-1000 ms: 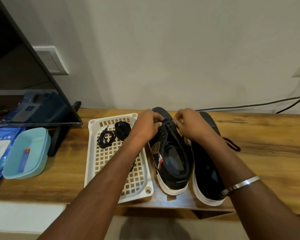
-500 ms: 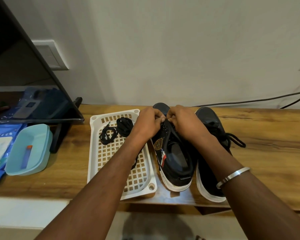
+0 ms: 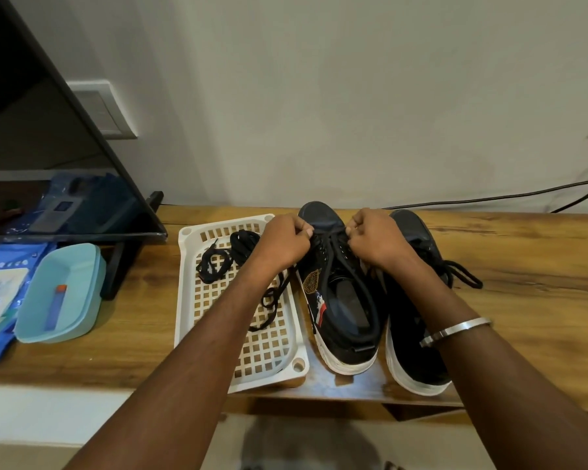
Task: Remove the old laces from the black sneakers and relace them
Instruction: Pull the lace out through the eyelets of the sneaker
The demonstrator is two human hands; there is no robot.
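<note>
The lace (image 3: 330, 232) is held taut across the lowest eyelets of the left sneaker (image 3: 340, 300), near its toe, with one end pinched in the curled fingers of the left hand (image 3: 286, 244) and the other in those of the right hand (image 3: 375, 242). Half a second ago the two hands were pressed together over the toe; now they are drawn apart, so the lace appears to have been pulled through and evened out. This is judged to be the first row of relacing, with all upper eyelets still unfilled. The sneaker stands on the wooden shelf (image 3: 523, 266), between the white basket (image 3: 235, 368) and the right sneaker (image 3: 418, 317), whose lace (image 3: 462, 276) is still threaded. Loose black laces (image 3: 228, 259) are kept in the basket. Against the earlier frames, the shoes lie slightly lower and closer in view, since the head is tipped.
</note>
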